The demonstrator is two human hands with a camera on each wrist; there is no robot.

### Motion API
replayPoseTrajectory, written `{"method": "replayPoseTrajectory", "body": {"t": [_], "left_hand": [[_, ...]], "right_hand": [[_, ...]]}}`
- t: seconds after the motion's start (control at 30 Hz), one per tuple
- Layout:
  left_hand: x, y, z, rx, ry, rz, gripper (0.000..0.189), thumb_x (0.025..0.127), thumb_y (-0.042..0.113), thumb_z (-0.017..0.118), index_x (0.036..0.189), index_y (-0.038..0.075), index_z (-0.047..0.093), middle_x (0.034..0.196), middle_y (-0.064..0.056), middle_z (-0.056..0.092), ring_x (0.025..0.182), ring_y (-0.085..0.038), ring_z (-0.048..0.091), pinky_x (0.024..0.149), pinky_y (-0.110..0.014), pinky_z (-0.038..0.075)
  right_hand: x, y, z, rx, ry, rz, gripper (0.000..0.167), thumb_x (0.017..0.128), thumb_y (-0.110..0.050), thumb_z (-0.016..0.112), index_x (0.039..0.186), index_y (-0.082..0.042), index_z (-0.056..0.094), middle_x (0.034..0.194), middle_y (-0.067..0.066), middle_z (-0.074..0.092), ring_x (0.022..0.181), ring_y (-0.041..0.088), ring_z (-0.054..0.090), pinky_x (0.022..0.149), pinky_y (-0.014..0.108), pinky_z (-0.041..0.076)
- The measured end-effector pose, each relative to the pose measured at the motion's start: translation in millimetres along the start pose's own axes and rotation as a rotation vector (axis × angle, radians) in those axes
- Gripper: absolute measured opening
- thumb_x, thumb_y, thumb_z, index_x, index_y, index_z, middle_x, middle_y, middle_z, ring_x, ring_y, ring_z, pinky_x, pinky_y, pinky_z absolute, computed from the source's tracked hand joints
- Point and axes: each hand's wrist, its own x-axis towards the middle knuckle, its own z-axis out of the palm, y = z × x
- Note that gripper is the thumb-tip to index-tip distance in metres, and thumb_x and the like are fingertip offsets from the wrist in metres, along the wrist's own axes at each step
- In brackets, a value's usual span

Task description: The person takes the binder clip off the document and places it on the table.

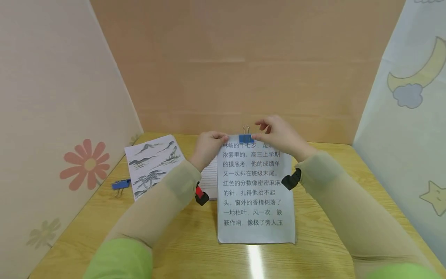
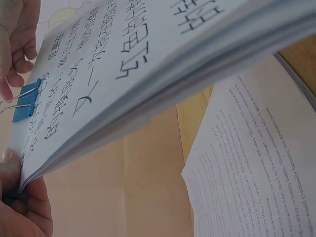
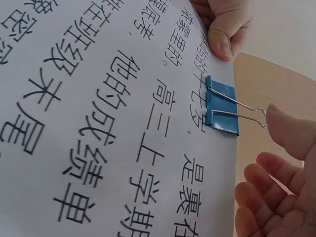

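Note:
A thick stack of paper (image 1: 256, 193) printed with large Chinese characters is held up, tilted, over the table. My left hand (image 1: 208, 147) pinches its top left corner between thumb and fingers. A blue binder clip (image 1: 246, 138) sits on the middle of the top edge, its wire handles standing up beyond the paper. Beside the clip is my right hand (image 1: 278, 135). In the right wrist view its thumb is at the tip of the clip's wire handles (image 3: 242, 106), apparently touching, while the other fingers curve loosely, apart from the thumb.
Left on the wooden table (image 1: 188, 240) lie papers with an ink landscape (image 1: 150, 161) and a second blue binder clip (image 1: 120, 184). Pages with small printed text (image 1: 210, 180) lie partly behind the stack. Panels stand left, right and at the back (image 1: 244, 77).

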Motion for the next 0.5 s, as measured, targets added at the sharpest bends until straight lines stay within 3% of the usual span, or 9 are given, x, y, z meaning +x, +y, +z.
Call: {"method": "replayPoseTrajectory", "body": {"t": [0.13, 0.3, 0.5], "left_hand": [[-3.1, 0.2, -1.9, 0.016, -0.005, 0.011, 0.019, 0.093, 0.029, 0.065, 0.103, 0.017, 0.075, 0.087, 0.003, 0.071, 0.083, -0.014, 0.065, 0.082, -0.034, 0.049], [-5.4, 0.0, -3.8, 0.038, -0.013, 0.026, 0.019, 0.093, 0.03, 0.065, 0.103, 0.018, 0.076, 0.087, 0.004, 0.071, 0.082, -0.013, 0.066, 0.081, -0.034, 0.049], [-10.3, 1.9, -6.2, 0.092, -0.024, 0.044, 0.019, 0.093, 0.031, 0.065, 0.102, 0.019, 0.076, 0.088, 0.005, 0.071, 0.083, -0.012, 0.065, 0.081, -0.034, 0.049]], "right_hand": [[7.7, -2.1, -0.5, 0.03, -0.03, 0.015, 0.062, 0.087, -0.036, 0.071, 0.139, -0.009, 0.05, 0.127, 0.011, 0.054, 0.111, 0.029, 0.05, 0.096, 0.046, 0.039], [13.7, -3.3, 1.5, 0.042, -0.156, 0.087, 0.078, 0.085, -0.052, 0.068, 0.147, -0.013, 0.039, 0.135, 0.01, 0.053, 0.122, 0.028, 0.049, 0.102, 0.049, 0.037], [19.3, -10.9, 3.8, 0.08, -0.246, 0.127, 0.078, 0.086, -0.051, 0.067, 0.147, -0.012, 0.04, 0.135, 0.01, 0.054, 0.122, 0.028, 0.05, 0.105, 0.05, 0.035]]}}
